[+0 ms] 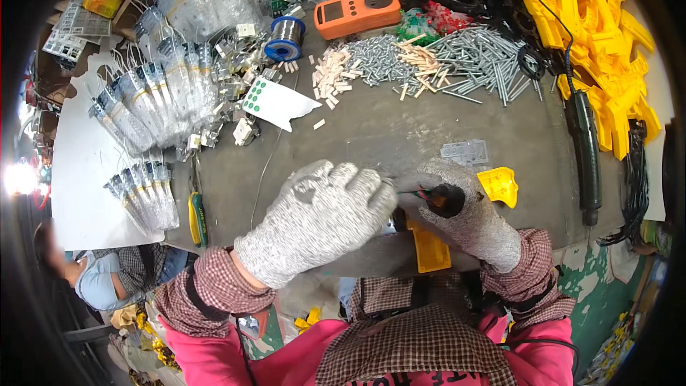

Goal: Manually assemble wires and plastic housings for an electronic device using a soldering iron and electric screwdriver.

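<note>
Both my hands wear grey speckled gloves and meet over the near part of the bench. My left hand (321, 218) is closed, its back up, fingertips drawn in beside the right hand; what it pinches is hidden. Closed around a dark rounded part (448, 201) is my right hand (475, 221). Thin green and red wires (424, 194) run from that part toward my left fingertips. Under the right hand lies a yellow plastic shell (430, 249), partly covered by it. A second yellow shell piece (499, 186) and a clear flat plastic part (464, 151) lie just beyond.
Bagged wired parts (143, 100) fill the left. At the back are a solder spool (284, 38), an orange multimeter (357, 13), and piles of screws (493, 61). A black corded tool (584, 150) and yellow shells (593, 28) stand right. Green-yellow cutters (197, 218) lie left; a person (107, 279) sits beyond.
</note>
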`<move>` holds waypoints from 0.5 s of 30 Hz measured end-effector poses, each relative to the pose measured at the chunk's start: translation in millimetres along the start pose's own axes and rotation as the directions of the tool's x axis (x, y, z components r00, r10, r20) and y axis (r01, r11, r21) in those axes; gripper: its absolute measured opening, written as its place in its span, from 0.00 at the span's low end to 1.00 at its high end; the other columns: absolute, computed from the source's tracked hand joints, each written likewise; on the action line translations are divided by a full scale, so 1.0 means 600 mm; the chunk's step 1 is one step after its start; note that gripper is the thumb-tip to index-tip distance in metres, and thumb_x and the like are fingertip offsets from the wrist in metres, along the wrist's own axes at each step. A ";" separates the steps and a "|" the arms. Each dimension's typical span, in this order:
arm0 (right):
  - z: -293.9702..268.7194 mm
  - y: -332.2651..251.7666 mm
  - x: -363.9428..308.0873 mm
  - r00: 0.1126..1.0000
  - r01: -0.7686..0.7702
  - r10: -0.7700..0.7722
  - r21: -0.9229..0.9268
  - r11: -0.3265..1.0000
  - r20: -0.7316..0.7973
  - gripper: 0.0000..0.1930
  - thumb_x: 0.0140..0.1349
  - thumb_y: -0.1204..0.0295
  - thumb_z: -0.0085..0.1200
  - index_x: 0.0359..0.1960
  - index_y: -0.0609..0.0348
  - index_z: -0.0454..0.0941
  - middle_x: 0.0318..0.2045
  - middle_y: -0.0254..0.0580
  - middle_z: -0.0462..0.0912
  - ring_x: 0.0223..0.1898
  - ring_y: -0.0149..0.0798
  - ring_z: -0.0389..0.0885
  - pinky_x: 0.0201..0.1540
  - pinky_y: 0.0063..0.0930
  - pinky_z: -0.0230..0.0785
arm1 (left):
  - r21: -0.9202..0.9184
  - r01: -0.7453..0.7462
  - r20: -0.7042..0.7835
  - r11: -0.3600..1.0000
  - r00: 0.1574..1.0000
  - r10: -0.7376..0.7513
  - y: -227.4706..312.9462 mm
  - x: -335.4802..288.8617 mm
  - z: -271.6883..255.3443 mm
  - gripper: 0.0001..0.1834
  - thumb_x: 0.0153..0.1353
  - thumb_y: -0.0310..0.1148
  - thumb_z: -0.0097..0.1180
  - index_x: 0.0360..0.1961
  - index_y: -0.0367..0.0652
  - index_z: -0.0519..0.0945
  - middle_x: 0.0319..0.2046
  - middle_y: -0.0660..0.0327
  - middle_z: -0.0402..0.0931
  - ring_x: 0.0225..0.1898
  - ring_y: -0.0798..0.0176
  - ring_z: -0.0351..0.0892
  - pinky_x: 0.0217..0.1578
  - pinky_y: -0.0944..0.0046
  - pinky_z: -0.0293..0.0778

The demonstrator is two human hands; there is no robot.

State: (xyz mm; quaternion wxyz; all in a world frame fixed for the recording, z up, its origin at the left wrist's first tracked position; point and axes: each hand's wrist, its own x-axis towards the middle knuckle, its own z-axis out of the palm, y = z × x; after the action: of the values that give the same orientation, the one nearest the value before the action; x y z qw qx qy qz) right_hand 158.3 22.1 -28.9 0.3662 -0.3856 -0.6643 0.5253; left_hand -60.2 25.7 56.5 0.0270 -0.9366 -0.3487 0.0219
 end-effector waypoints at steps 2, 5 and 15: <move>0.000 -0.005 0.000 0.998 0.055 -0.058 -0.075 0.996 -0.039 0.10 0.57 0.71 0.63 0.40 0.58 0.81 0.32 0.44 0.82 0.37 0.50 0.81 0.41 0.40 0.74 | -0.087 0.000 -0.011 0.996 1.000 -0.001 -0.004 0.001 0.008 0.21 0.57 0.37 0.66 0.52 0.46 0.80 0.39 0.60 0.80 0.36 0.54 0.80 0.36 0.56 0.75; -0.001 -0.003 0.001 0.981 0.171 -0.186 -0.184 0.968 -0.063 0.10 0.57 0.71 0.64 0.41 0.57 0.81 0.33 0.45 0.82 0.37 0.51 0.81 0.41 0.40 0.74 | -0.565 0.109 -0.164 0.817 0.956 -0.241 0.000 0.005 0.026 0.07 0.60 0.28 0.65 0.39 0.41 0.82 0.25 0.60 0.78 0.22 0.62 0.76 0.24 0.63 0.70; -0.002 0.012 0.002 0.960 0.276 -0.279 -0.271 0.922 0.029 0.14 0.53 0.71 0.65 0.42 0.57 0.80 0.37 0.45 0.82 0.39 0.51 0.81 0.43 0.41 0.75 | -0.750 0.648 0.586 0.133 0.744 -0.321 0.003 0.014 0.020 0.10 0.68 0.36 0.53 0.38 0.41 0.80 0.23 0.61 0.76 0.25 0.69 0.76 0.27 0.67 0.72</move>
State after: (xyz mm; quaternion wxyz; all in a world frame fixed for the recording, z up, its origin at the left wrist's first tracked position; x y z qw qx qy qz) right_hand 159.8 24.6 -35.7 0.3837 -0.3370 -0.7761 0.3700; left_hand -53.2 30.3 44.1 -0.5578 -0.5900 -0.5809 -0.0579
